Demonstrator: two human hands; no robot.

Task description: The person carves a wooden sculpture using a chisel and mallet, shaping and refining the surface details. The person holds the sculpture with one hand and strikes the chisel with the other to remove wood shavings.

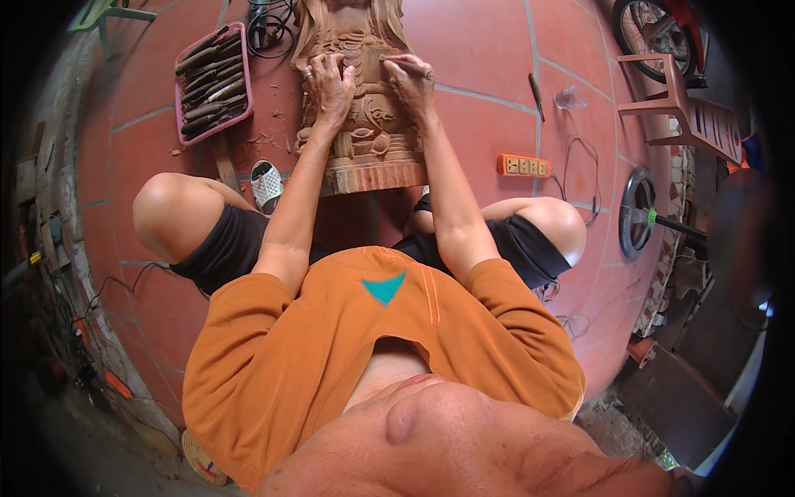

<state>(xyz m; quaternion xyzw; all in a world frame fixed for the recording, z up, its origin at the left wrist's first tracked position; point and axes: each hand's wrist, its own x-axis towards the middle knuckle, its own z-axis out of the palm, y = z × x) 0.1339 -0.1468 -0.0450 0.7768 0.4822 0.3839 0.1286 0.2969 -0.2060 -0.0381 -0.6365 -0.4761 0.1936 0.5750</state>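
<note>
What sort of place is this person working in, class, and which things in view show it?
Probably a home woodcarving yard: a carved wooden statue lies on red floor tiles, a pink tray of chisels sits beside it, and wood chips are scattered around.

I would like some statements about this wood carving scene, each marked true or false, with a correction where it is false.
1. The left hand rests flat on the carved wooden figure. True.
2. The right hand is empty. False: it holds a thin carving tool against the wood.
3. A pink tray of tools lies on the floor to the person's left. True.
4. The orange power strip lies inside the pink tray. False: it lies on the red floor tiles, to the right of the figure.
5. The carved figure lies on a table. False: it lies on the floor tiles between the person's knees.
</note>
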